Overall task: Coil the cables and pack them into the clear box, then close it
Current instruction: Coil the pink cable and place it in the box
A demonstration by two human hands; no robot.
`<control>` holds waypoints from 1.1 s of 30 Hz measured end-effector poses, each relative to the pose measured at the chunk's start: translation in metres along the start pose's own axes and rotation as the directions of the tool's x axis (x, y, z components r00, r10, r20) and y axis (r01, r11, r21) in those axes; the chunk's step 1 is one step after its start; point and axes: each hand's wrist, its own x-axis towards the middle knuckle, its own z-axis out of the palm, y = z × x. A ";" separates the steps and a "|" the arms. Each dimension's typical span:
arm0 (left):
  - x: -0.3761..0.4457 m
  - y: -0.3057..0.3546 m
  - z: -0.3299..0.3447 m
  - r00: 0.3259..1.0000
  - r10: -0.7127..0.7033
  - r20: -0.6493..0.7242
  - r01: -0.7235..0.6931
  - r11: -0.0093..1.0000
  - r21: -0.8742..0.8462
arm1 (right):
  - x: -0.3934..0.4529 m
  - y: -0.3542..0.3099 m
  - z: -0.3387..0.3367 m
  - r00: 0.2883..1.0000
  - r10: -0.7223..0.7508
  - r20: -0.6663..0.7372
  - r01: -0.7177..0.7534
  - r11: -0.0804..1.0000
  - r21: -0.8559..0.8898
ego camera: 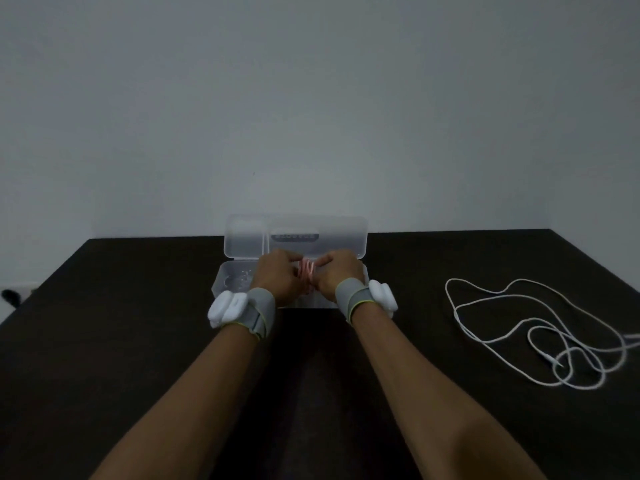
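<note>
Pink cable (307, 271), coiled, held over clear box (228, 285); lid (294, 237) stands open behind. Left hand (277, 277) and right hand (337, 275) both pinch the coil with curled fingers, apparently thumb against forefinger. White cable (540, 336) lies loose on dark table (138, 341), right.

Two bare forearms extend to the left hand (277, 277) and right hand (337, 273); no sleeves are worn. Behind the fingers, each wrist carries a grey fabric strap: left strap (258, 311), right strap (353, 297), both edged in yellow-green. On each strap's outer side sits a rounded white module: left module (227, 306), right module (382, 296).
</note>
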 end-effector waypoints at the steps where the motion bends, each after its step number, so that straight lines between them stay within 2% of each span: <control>1: 0.000 -0.001 -0.001 1.000 -0.010 0.001 0.010 0.999 -0.036 | 0.001 0.001 0.001 1.000 0.006 -0.017 -0.005 1.000 0.018; 3: -0.001 -0.002 -0.001 1.000 -0.022 0.016 0.024 0.996 -0.090 | -0.002 0.003 0.006 0.998 0.026 -0.064 -0.021 0.998 0.066; 5: -0.001 0.000 0.000 1.000 -0.010 0.015 0.010 0.999 -0.049 | -0.003 0.004 0.011 0.993 0.019 -0.113 -0.010 0.997 0.081; 9: 0.002 -0.003 0.003 1.000 -0.007 -0.011 0.006 0.995 -0.100 | -0.004 0.000 0.011 0.994 0.029 -0.110 -0.023 0.998 0.063; 15: -0.001 -0.009 0.002 0.994 0.074 0.081 -0.054 0.972 -0.229 | -0.005 0.003 0.014 0.988 0.034 -0.152 -0.024 0.997 0.068; 20: -0.002 -0.009 0.001 0.984 0.124 0.129 -0.101 0.980 -0.170 | -0.005 0.004 0.008 0.991 0.016 -0.134 -0.008 0.998 0.061; 25: -0.006 -0.006 0.004 0.994 0.111 0.016 -0.109 0.991 -0.074 | -0.007 0.008 0.008 0.997 -0.030 -0.070 0.029 0.999 -0.022; 30: -0.009 0.002 0.004 0.996 0.073 0.056 -0.077 0.995 0.070 | -0.008 0.003 0.003 0.998 -0.063 0.006 0.063 0.993 -0.098; 33: -0.011 0.010 0.007 0.997 0.069 0.030 -0.073 0.988 0.137 | -0.007 0.006 0.007 0.997 -0.068 0.033 0.071 0.994 -0.088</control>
